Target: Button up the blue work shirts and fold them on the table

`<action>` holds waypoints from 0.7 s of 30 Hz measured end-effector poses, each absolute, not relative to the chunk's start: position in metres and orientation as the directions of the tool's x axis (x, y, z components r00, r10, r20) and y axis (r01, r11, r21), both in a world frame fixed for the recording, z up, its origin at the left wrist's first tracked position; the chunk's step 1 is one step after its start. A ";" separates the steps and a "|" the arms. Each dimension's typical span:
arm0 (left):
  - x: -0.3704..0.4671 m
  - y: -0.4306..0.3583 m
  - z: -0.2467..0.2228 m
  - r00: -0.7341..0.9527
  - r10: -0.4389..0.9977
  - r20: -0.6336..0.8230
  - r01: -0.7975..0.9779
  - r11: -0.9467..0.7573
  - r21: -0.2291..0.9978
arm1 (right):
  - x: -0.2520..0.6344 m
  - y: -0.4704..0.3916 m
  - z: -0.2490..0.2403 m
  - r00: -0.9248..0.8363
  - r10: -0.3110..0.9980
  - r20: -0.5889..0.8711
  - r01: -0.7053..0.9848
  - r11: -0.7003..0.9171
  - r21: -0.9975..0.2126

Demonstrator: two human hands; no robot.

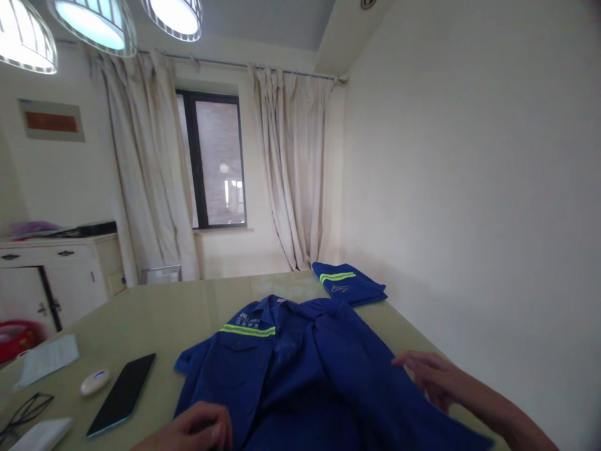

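Note:
A dark blue work shirt [291,376] lies spread on the table in front of me, its collar pointing away. One front panel, on the left, carries a yellow-green reflective stripe and white lettering; the right side is folded over and rumpled. My left hand [200,426] rests at the shirt's lower left edge with its fingers curled in; whether cloth is between them is hidden. At the shirt's right edge is my right hand [429,373], index finger stretched out and its tip at the blue cloth. The other fingers are loosely bent, with no cloth visibly gripped.
Another blue garment [352,288], folded, lies at the table's [197,313] far right corner beside the wall. To the left are a phone [123,394], a white rounded case [95,382], glasses [28,410], a white box [44,434] and a face mask [49,360].

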State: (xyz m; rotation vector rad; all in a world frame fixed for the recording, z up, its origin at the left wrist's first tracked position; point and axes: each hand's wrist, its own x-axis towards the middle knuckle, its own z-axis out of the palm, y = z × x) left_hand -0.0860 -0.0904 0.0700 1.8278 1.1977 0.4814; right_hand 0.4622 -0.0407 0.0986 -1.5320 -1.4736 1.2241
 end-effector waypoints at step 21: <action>-0.020 0.100 -0.016 -0.246 0.962 0.120 0.965 0.232 0.121 | 0.220 0.129 -0.006 -0.242 0.947 0.212 0.868 0.309 -0.389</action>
